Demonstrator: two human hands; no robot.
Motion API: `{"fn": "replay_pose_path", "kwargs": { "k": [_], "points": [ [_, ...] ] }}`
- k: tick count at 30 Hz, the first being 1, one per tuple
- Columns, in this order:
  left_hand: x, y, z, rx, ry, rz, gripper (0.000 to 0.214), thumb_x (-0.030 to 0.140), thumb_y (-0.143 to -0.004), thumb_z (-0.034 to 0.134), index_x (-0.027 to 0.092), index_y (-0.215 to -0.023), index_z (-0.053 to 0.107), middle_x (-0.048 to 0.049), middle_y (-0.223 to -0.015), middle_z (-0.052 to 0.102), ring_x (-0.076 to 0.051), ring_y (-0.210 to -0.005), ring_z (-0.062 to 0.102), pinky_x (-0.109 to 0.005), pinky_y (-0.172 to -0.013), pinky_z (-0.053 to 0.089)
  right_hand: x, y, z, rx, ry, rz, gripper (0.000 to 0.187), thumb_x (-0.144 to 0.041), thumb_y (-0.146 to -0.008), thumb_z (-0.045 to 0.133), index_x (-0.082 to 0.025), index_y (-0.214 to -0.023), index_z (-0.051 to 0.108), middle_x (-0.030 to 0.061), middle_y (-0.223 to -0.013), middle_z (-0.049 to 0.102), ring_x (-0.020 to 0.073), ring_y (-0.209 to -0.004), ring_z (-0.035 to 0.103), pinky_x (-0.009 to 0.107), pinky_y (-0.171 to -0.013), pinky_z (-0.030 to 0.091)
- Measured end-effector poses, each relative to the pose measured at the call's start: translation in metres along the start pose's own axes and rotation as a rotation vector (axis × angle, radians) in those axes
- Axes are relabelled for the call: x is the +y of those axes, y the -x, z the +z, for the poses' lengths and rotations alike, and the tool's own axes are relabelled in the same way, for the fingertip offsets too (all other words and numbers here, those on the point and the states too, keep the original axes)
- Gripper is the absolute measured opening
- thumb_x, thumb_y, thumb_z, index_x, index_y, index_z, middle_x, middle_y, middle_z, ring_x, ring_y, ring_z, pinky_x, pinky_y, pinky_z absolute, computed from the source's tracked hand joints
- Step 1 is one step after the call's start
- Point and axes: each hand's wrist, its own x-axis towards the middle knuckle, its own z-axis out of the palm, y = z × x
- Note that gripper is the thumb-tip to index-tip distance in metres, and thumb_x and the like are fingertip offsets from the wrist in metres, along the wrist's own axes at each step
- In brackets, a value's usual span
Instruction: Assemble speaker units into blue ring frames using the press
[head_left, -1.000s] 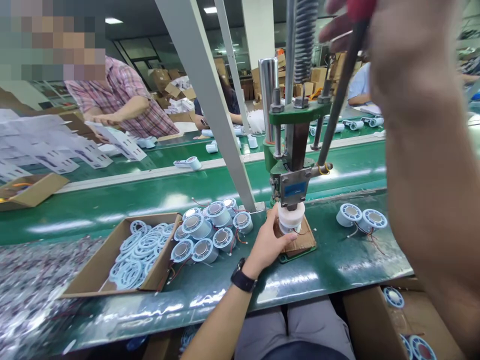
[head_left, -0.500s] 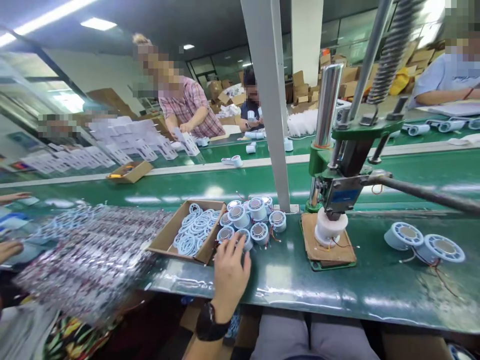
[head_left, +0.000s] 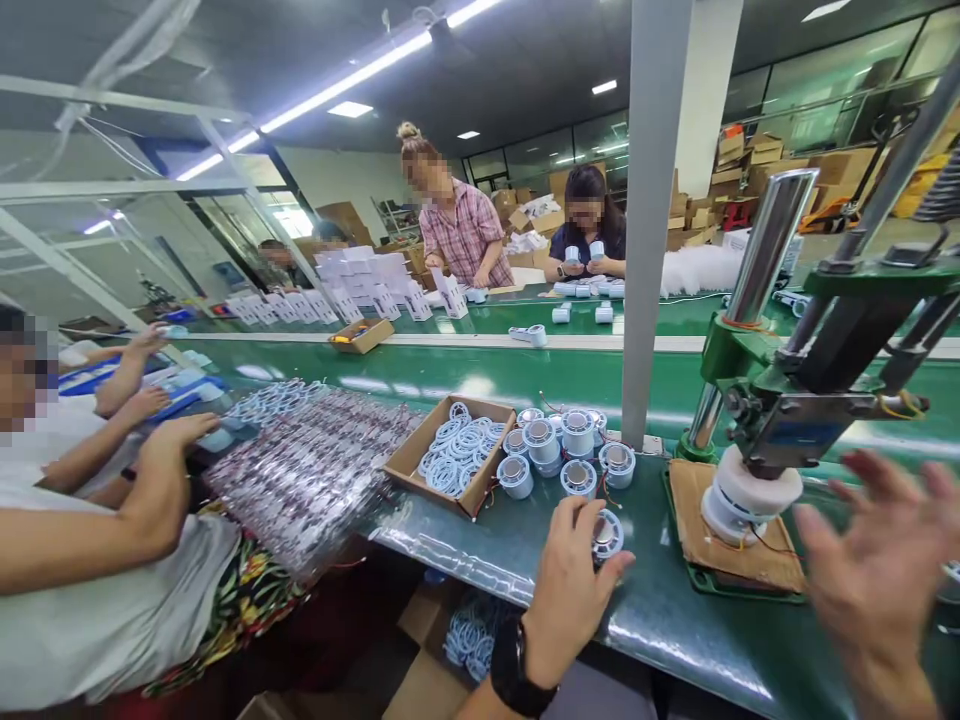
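Observation:
My left hand (head_left: 574,575), with a black watch on the wrist, is closed around a small round light-blue motor (head_left: 606,535) with a metal disc on top. Left of it and farther back, several like motors (head_left: 577,432) with thin wires stand grouped, some stacked. My right hand (head_left: 874,560), blurred, is in the air to the right of the press, fingers spread and nothing in it. Under the press's white pusher (head_left: 761,480) sits another light-blue motor (head_left: 724,518) on a cardboard-covered base (head_left: 686,500).
A cardboard box (head_left: 472,500) of light-blue rings stands left of the motors. Beyond it lies a pile of wired parts (head_left: 315,470). The green press (head_left: 731,350) and a grey post (head_left: 652,250) rise ahead. A co-worker's arms (head_left: 142,490) reach in from the left.
My view has swung left. My left hand has drawn a motor away from the group, towards me and to the right. My right hand has come into view beside the press.

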Motion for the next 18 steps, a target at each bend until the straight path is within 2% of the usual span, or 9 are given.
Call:
{"fn": "replay_pose_path", "kwargs": {
  "k": [2,4,6,7,8,10,12,15,18],
  "points": [
    [-0.009,-0.016,-0.016,-0.06,-0.039,-0.033,0.031,0.027,-0.094,0.063,0.021,-0.124,0.062,-0.0116,-0.125,0.063,-0.024,-0.11,0.065,-0.034,-0.09,0.059,0.009,0.029,0.018,-0.12,-0.084,0.186,0.096,-0.059,-0.081,0.065,-0.02,-0.157,0.02,0.0252,-0.137,0.054,0.0384,-0.114,0.064,0.05,-0.083,0.056],
    [-0.035,-0.037,-0.043,-0.082,-0.169,-0.136,0.025,0.023,-0.102,0.049,0.019,-0.122,0.064,-0.012,-0.128,0.063,-0.023,-0.118,0.062,-0.035,-0.099,0.055,0.015,0.043,0.031,-0.209,-0.067,0.355,0.097,-0.063,-0.074,0.07,-0.016,-0.151,0.036,0.0206,-0.126,0.061,0.0348,-0.097,0.068,0.047,-0.077,0.056],
    [-0.074,-0.062,-0.075,-0.076,-0.289,-0.251,0.03,0.015,-0.104,0.038,0.015,-0.121,0.063,-0.015,-0.128,0.063,-0.025,-0.123,0.06,-0.043,-0.106,0.049,0.015,0.044,0.036,-0.164,-0.052,0.41,0.094,-0.063,-0.073,0.07,-0.014,-0.147,0.042,0.0186,-0.121,0.063,0.0335,-0.094,0.068,0.046,-0.078,0.056],
    [-0.096,-0.075,-0.091,-0.094,-0.348,-0.316,0.029,0.014,-0.104,0.039,0.013,-0.12,0.063,-0.016,-0.126,0.064,-0.026,-0.12,0.061,-0.048,-0.105,0.049,0.014,0.042,0.036,-0.111,-0.044,0.401,0.092,-0.062,-0.074,0.069,-0.014,-0.148,0.043,0.019,-0.123,0.062,0.0346,-0.097,0.067,0.048,-0.082,0.055],
    [-0.117,-0.086,-0.105,-0.135,-0.4,-0.377,0.023,0.018,-0.103,0.048,0.012,-0.119,0.063,-0.0143,-0.123,0.066,-0.027,-0.116,0.063,-0.05,-0.102,0.051,0.012,0.04,0.035,-0.052,-0.024,0.378,0.09,-0.06,-0.076,0.067,-0.013,-0.149,0.042,0.0201,-0.126,0.061,0.0369,-0.102,0.066,0.051,-0.087,0.054],
    [-0.153,-0.101,-0.125,-0.255,-0.476,-0.467,0.023,0.028,-0.098,0.063,0.014,-0.117,0.064,-0.0095,-0.118,0.067,-0.025,-0.106,0.067,-0.047,-0.094,0.056,0.011,0.035,0.028,0.024,0.068,0.281,0.084,-0.054,-0.081,0.062,-0.009,-0.149,0.043,0.0234,-0.128,0.059,0.0422,-0.113,0.061,0.057,-0.094,0.05],
    [-0.177,-0.107,-0.134,-0.371,-0.523,-0.513,0.028,0.033,-0.096,0.068,0.015,-0.116,0.065,-0.0079,-0.117,0.068,-0.023,-0.102,0.068,-0.044,-0.089,0.058,0.015,0.031,0.018,0.024,0.211,0.143,0.069,-0.049,-0.087,0.056,-0.008,-0.143,0.053,0.0253,-0.127,0.058,0.0444,-0.121,0.056,0.059,-0.097,0.049],
    [-0.192,-0.104,-0.135,-0.484,-0.563,-0.515,0.026,0.035,-0.096,0.067,0.015,-0.114,0.066,-0.0079,-0.116,0.068,-0.023,-0.103,0.068,-0.044,-0.09,0.058,0.033,0.028,-0.001,-0.067,0.504,-0.082,0.049,-0.046,-0.096,0.046,-0.012,-0.123,0.069,0.023,-0.123,0.061,0.0413,-0.116,0.06,0.063,-0.103,0.044],
    [-0.199,-0.1,-0.134,-0.548,-0.569,-0.483,0.023,0.036,-0.097,0.065,0.015,-0.106,0.067,-0.0063,-0.109,0.07,-0.022,-0.099,0.068,-0.043,-0.089,0.057,0.058,0.026,-0.023,-0.207,0.735,-0.266,0.045,-0.038,-0.102,0.038,-0.014,-0.121,0.07,0.0201,-0.116,0.066,0.039,-0.115,0.062,0.072,-0.111,0.027]
  ]
}}
